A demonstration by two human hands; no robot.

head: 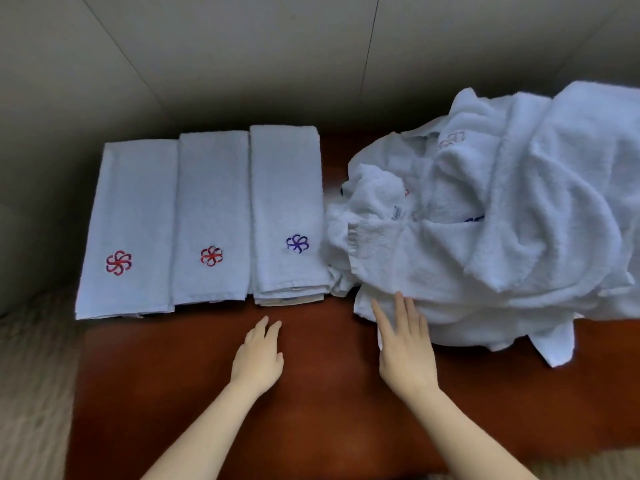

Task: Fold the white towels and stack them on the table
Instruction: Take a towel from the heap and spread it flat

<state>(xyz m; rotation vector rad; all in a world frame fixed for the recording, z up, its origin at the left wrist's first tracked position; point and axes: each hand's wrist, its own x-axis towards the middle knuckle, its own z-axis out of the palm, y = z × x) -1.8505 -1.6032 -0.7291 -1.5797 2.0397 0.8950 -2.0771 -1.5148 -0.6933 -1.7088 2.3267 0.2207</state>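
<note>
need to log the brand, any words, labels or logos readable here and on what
No text can be read.
Small tag in the unfolded pile: blue print, too small to read.
Left towel, middle towel: red flower emblem, no letters.
Right stack: purple flower emblem, no letters.

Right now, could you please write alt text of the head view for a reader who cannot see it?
A person's right hand lays straight fingers on the edge of a pile of unfolded white towels on a brown table, the left hand open beside it. Left of the pile, three folded towels lie side by side.
</note>
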